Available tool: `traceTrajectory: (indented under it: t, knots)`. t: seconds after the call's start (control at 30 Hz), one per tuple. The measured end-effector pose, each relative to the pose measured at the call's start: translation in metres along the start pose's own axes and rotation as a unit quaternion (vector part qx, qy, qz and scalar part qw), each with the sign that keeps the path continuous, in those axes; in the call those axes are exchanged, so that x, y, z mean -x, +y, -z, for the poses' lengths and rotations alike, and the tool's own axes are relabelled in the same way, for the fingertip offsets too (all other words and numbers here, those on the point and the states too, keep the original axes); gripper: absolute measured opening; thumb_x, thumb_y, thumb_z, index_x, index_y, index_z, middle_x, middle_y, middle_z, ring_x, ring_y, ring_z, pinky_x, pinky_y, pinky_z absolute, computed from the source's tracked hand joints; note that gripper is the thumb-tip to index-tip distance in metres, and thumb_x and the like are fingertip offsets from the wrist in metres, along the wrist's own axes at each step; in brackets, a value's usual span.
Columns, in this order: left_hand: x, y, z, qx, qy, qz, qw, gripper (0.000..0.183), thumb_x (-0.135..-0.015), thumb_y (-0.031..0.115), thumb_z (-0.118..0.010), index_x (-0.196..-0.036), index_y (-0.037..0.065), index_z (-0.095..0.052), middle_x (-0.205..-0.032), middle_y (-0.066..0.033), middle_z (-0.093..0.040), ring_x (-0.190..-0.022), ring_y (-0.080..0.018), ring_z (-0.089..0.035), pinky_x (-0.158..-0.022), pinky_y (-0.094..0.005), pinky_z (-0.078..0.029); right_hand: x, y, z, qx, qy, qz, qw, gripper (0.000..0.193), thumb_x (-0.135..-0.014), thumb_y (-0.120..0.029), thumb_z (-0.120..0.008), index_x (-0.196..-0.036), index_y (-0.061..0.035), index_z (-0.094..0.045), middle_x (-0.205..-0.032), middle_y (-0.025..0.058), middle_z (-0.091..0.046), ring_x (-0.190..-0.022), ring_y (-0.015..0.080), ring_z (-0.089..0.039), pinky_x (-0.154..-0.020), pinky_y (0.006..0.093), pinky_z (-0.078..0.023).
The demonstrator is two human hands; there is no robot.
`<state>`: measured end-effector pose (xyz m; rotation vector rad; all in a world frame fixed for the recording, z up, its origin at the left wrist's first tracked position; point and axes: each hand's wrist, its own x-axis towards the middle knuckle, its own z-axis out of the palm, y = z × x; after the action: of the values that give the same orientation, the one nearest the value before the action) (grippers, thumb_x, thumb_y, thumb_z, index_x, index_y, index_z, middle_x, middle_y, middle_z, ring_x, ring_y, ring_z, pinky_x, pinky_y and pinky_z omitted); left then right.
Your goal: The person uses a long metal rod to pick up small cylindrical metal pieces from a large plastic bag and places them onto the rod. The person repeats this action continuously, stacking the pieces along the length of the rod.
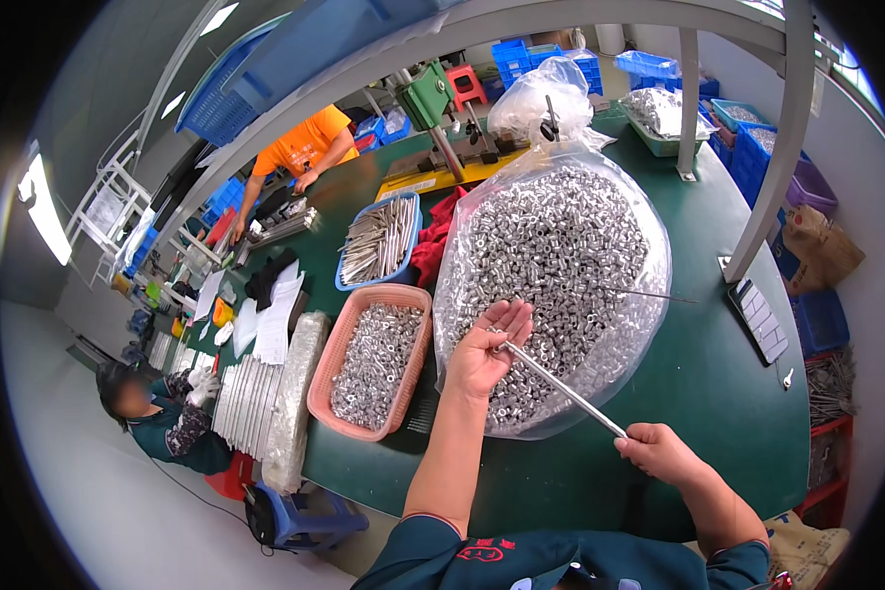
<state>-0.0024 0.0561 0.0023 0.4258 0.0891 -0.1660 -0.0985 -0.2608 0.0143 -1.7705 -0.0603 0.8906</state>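
Note:
A large clear plastic bag (656, 246) lies wide open on the table, filled with small silver metal pieces (560, 246). My right hand (656, 452) is closed around the near end of a slim silver metal rod (565, 388). The rod slants up and left across the bag's near side. At its far end my left hand (484, 356) is palm up with fingers extended. The rod's tip meets the thumb side of that palm; whether a small piece sits there is too small to tell. A thin dark rod (649, 293) sticks out rightward from the pile.
Left of the bag stand a pink basket (323, 393) of metal pieces and a blue basket (340, 270) of rods. A green press (427, 96) is behind. A phone (760, 323) lies right, near a metal post (772, 177). Two people work at the left.

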Motion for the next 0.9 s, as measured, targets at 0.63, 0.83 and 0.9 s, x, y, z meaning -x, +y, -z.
traceTrajectory:
  t: [0.63, 0.83, 0.9]
  knots:
    - [-0.001, -0.007, -0.001, -0.107, 0.013, -0.105, 0.989, 0.041, -0.075, -0.021, -0.041, -0.109, -0.003, -0.056, -0.118, -0.0204, -0.058, -0.119, -0.0328, -0.054, -0.103, -0.0403, -0.048, 0.001, -0.003, -0.002, 0.03, 0.006, 0.018, 0.999, 0.031, -0.094, -0.028, -0.058, -0.08, 0.0004, -0.06, -0.068, -0.001, -0.052, -0.064, 0.0077, -0.046, -0.058, 0.0257, -0.04]
    - [0.001, -0.015, -0.012, -0.228, 0.023, -0.165, 0.959, 0.04, -0.073, -0.021, -0.038, -0.104, -0.002, -0.055, -0.111, -0.0185, -0.06, -0.115, -0.0315, -0.057, -0.102, -0.0397, -0.049, 0.0, -0.001, -0.002, 0.015, 0.0, 0.015, 1.0, 0.031, -0.094, -0.028, -0.058, -0.08, -0.0001, -0.06, -0.067, -0.0014, -0.052, -0.063, 0.0073, -0.045, -0.057, 0.0253, -0.039]
    - [0.0, -0.015, -0.007, -0.196, 0.018, -0.159, 0.967, 0.04, -0.073, -0.02, -0.039, -0.103, -0.001, -0.056, -0.109, -0.0181, -0.061, -0.114, -0.0315, -0.058, -0.101, -0.0399, -0.049, 0.0, 0.0, -0.002, 0.005, -0.006, 0.011, 1.0, 0.031, -0.094, -0.028, -0.057, -0.079, -0.0007, -0.059, -0.066, -0.002, -0.05, -0.06, 0.0063, -0.044, -0.055, 0.0243, -0.037]
